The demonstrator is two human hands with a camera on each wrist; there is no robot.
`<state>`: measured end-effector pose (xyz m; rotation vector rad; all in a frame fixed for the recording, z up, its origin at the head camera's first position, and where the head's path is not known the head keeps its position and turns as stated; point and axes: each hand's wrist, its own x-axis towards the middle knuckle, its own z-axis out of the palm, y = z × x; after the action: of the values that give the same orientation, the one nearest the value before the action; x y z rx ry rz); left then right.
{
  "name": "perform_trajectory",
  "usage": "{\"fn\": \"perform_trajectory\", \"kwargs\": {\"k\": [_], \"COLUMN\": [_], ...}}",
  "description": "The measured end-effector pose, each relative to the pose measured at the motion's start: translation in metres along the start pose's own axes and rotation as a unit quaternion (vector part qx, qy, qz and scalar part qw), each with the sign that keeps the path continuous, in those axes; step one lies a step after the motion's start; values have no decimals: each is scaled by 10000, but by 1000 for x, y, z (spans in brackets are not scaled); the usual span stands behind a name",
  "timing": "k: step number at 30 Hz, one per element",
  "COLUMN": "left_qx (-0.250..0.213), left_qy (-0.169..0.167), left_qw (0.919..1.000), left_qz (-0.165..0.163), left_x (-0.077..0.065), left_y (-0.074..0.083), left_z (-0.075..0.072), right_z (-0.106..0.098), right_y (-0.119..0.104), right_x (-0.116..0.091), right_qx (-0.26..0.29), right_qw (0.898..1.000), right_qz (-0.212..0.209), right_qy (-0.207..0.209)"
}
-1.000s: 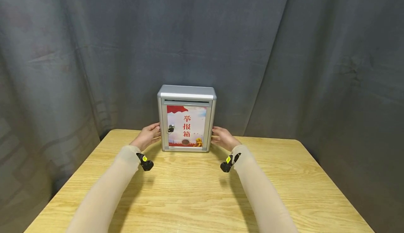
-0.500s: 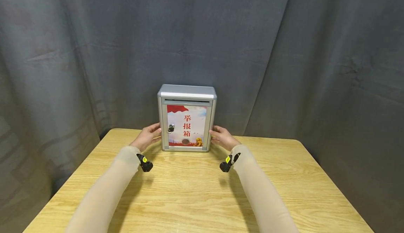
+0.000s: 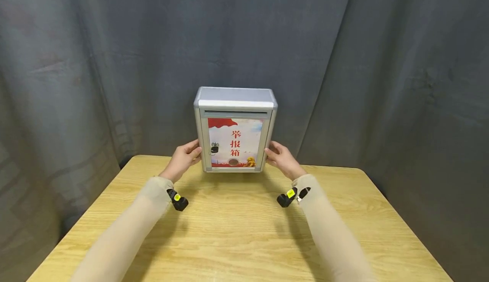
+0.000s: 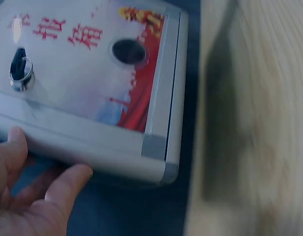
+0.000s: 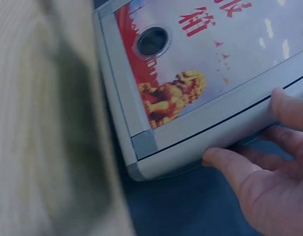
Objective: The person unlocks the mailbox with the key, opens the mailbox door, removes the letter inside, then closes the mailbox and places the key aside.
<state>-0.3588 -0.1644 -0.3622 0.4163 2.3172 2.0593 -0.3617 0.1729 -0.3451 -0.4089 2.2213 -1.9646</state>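
A silver metal report box [image 3: 250, 135] hangs upright a little above the table, in the middle of the head view. Its front panel carries red characters, a golden lion and a round window [image 5: 152, 41], with a slot [image 3: 235, 114] across the top. A small key [image 4: 18, 63] sits in the lock on the front's left side. My left hand [image 3: 182, 161] grips the box's left side low down, thumb near the front edge. On the opposite side my right hand [image 3: 283, 160] holds it the same way. The fingers behind the box are partly hidden.
A light wooden table [image 3: 229, 231] spreads below, its back edge near the box. Dark grey curtains [image 3: 244, 32] hang close behind and at both sides. Black cameras are strapped to the left wrist [image 3: 179, 202] and the right wrist [image 3: 284, 199].
The report box has risen off the table and come nearer, shifting slightly right. Both hands have moved with it, their thumbs now at its front edges.
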Motion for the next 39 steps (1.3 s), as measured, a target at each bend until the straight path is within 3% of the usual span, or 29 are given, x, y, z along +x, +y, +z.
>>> {"fn": "perform_trajectory", "kwargs": {"k": [5,8,19,24,39], "left_qx": [-138,-81,118,77,104], "left_qy": [-2,69,38,66,165], "left_qw": [9998,9998,9994,9988,9984], "left_qz": [161,138,-310,-483,-539], "left_x": [-11,-13,-29,-28,-21], "left_y": [26,29,3,-5,-23], "left_z": [23,25,42,44,41], "right_z": [-18,-19,-18,-18,-18], "right_y": [-23,-23,11,22,39], "right_x": [-31,-32,-52,-51,-40], "right_qx": [-395,-542,-508,-515,-176], "right_qw": [9990,9982,9987,9987,9996], "right_qz": [-158,-204,5,-15,213], "right_qy": [121,137,80,31,-53]}}
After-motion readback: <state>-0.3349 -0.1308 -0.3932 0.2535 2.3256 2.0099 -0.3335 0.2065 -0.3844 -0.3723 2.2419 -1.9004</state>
